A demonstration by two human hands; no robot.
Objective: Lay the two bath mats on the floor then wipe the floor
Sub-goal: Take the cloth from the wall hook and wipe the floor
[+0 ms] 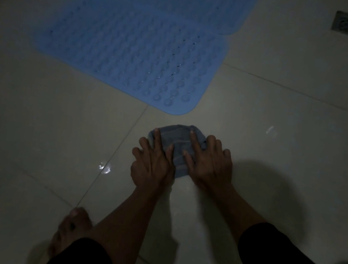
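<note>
1. One head-worn view only; it looks steeply down at the floor (275,124).
2. Close range: both hands (183,160) sit centre-frame; a mat (130,49) lies beyond the fingertips.

Scene is running very dim, colours muted and greyish. Pale glossy tiled floor (41,129) is throwing a small bright glare spot left of the hands, plus a fainter streak to the right. Soft dark shadows are pooling right of the right forearm and between the arms. Corners are darkening, vignette-like. Blue studded rubber bath mat (134,49) is looking soft; bare foot (70,228) at lower left is smearing.
</note>
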